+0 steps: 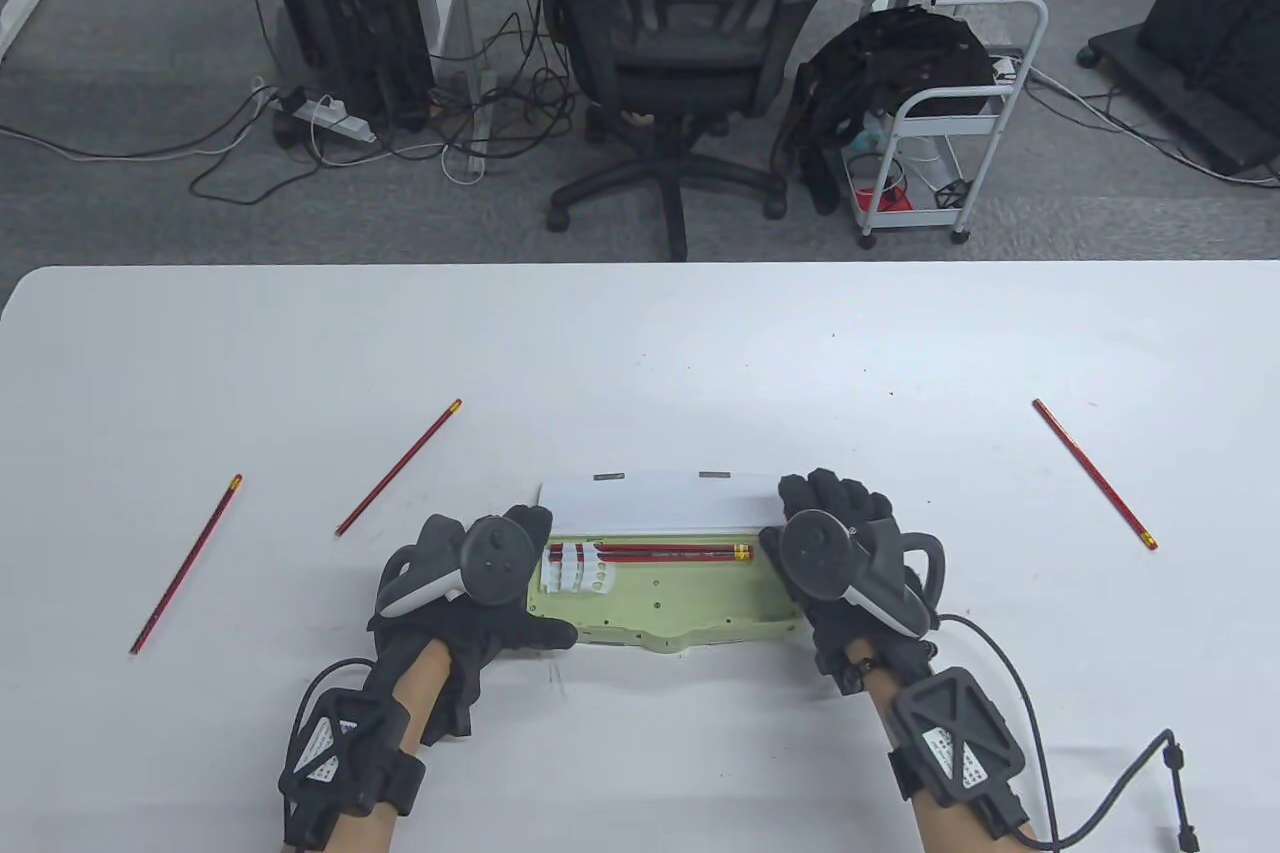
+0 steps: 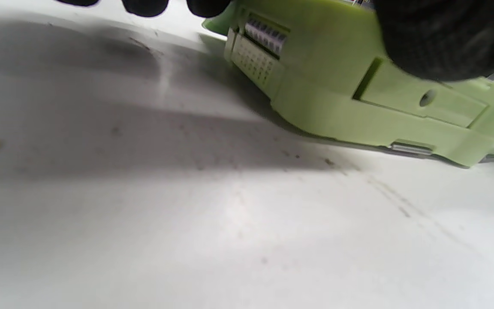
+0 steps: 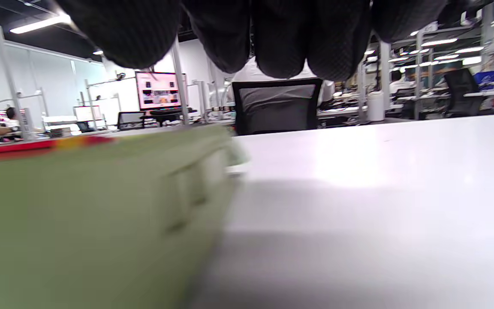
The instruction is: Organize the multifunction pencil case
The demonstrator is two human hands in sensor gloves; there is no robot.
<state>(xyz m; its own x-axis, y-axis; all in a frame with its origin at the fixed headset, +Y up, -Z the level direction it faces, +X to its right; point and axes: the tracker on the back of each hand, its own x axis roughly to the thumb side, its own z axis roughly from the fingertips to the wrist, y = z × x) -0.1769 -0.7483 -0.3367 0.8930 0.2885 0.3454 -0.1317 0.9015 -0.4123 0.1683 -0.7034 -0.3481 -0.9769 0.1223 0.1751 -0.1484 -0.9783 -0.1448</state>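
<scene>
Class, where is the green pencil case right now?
In the table view, the green pencil case lies open at the table's near centre, between the left hand and right hand.

Both hands low on the tabletop (image 1: 640,343), forearms in from near edge. Left hand (image 1: 470,583) palm down, thumb stretched twd centre, fingers curled. Right hand (image 1: 850,553) palm down, fingers (image 3: 281,38) bunched & bent fwd
</scene>
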